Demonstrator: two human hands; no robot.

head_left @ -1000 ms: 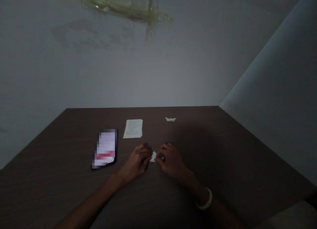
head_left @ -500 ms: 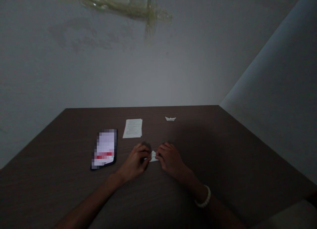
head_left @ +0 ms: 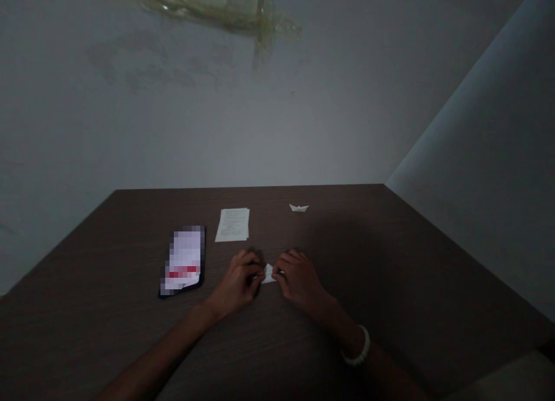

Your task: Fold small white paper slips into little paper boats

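A small folded piece of white paper (head_left: 269,273) with printed lines shows between my hands, its top rising to a low peak. My left hand (head_left: 240,279) pinches its left end between thumb and fingers. At the opposite end, my right hand (head_left: 297,276) grips the paper the same way, a pale beaded bracelet (head_left: 359,346) around that wrist. Both ends of the paper are covered by my fingers. Beyond my hands, a small white paper boat (head_left: 299,208) stands on the dark wooden table (head_left: 347,233).
A short stack of printed paper sheets (head_left: 233,224) lies left of the boat. Nearer on the left is a phone (head_left: 182,262) with its screen lit and blurred out. A grey wall (head_left: 277,129) rises behind the table, with yellowed tape (head_left: 225,16) on it.
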